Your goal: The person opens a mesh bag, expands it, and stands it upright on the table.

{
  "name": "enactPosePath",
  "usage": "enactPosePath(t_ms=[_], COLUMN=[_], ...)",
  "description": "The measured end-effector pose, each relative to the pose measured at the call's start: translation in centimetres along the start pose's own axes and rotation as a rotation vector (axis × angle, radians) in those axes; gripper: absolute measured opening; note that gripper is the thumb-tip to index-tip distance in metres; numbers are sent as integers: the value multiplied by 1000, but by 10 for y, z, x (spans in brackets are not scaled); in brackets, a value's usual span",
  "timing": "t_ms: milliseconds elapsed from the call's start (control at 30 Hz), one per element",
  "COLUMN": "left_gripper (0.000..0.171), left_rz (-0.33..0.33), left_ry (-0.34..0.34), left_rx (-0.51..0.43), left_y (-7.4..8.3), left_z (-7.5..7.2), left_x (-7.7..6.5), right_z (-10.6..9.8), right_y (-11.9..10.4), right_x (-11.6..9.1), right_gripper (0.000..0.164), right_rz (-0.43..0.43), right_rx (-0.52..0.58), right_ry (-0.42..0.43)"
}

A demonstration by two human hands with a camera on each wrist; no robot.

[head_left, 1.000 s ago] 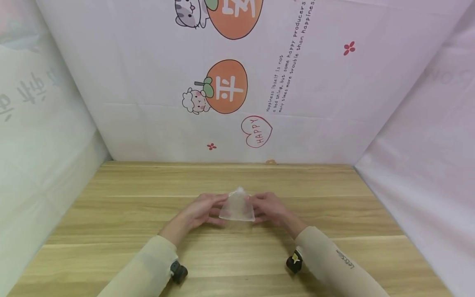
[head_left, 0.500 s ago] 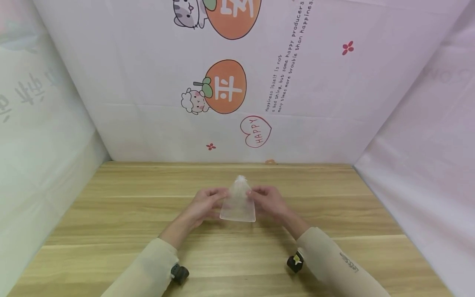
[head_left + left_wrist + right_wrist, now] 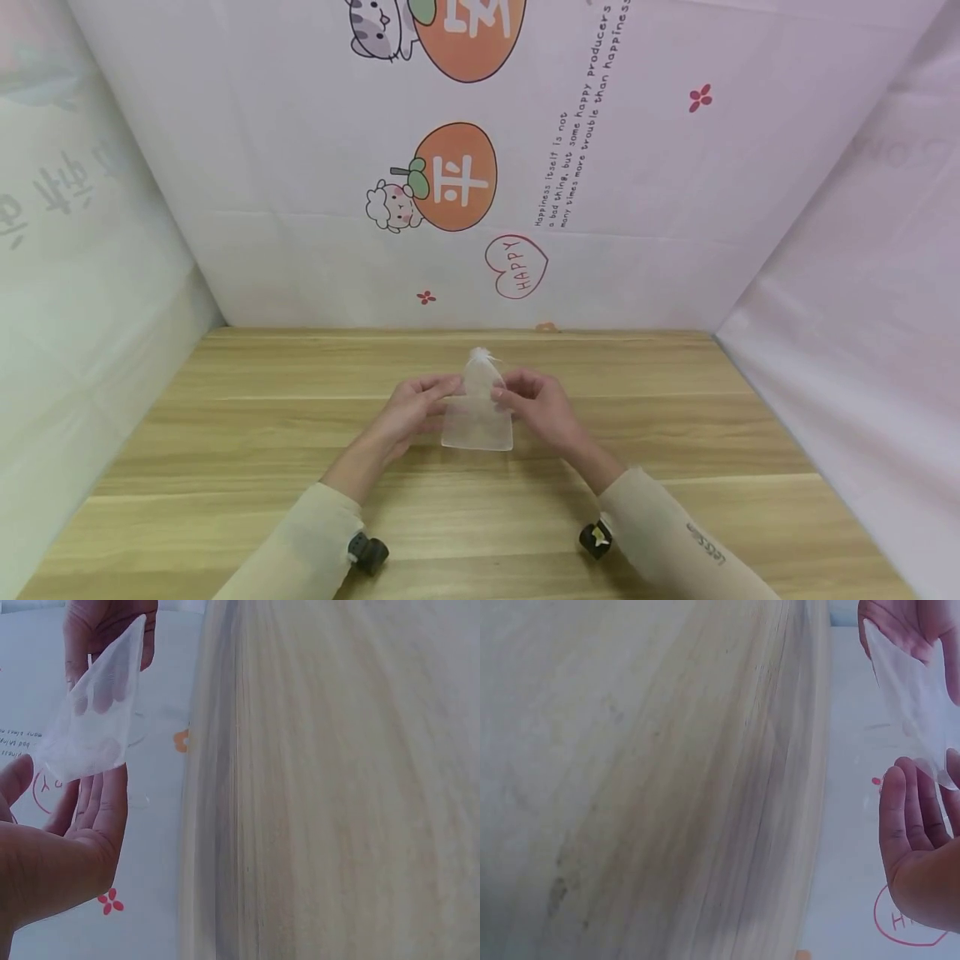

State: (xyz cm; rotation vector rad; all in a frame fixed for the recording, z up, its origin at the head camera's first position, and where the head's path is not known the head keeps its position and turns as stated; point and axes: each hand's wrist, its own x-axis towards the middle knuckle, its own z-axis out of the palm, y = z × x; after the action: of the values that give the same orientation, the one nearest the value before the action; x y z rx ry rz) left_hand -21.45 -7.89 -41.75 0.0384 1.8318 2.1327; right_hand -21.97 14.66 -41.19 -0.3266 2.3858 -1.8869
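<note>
A small white sheer organza drawstring bag (image 3: 477, 427) is held up between both hands, its gathered top pointing away and its straight bottom edge towards me. My left hand (image 3: 408, 414) holds the bag's left side near the top, with some fingers behind the fabric. On the other side, my right hand (image 3: 542, 408) pinches the right edge between thumb and index finger. In the left wrist view the bag (image 3: 97, 712) appears translucent, with fingers showing through. The right wrist view shows its fabric (image 3: 911, 686) stretched between the hands. Whether anything is inside cannot be seen.
Below the hands lies a wood-grain table (image 3: 480, 533). A white printed cloth (image 3: 315, 150) stands along its back edge, with plain pale cloth walls on the left (image 3: 90, 275) and right (image 3: 847, 317). Dark wrist cameras (image 3: 367, 553) sit at the sleeves.
The bag has opened out to view, its gathered top shifting away from me and slightly left. Both hands have risen a little in the head view, still holding its sides.
</note>
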Motion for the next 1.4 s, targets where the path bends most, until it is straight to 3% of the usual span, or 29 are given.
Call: enactPosePath(t_ms=[233,433,1100,1400], left_gripper=[42,36,28,34], left_rz=[23,21,74,77], left_ry=[-16,15,67,75], left_rx=[-44,-78,-75,-83], left_y=[2,4,1,1], left_z=[3,5,4,3], left_x=[1,0,3,4], right_z=[3,6,10,9], right_y=[2,4,3,4], right_x=[-1,-2,-6,-5], right_gripper=[10,9,4,4], right_rz=[-127,-185,-200,-181], right_rx=[-43,-59,-171,-169], right_ry=[3,3,3,2])
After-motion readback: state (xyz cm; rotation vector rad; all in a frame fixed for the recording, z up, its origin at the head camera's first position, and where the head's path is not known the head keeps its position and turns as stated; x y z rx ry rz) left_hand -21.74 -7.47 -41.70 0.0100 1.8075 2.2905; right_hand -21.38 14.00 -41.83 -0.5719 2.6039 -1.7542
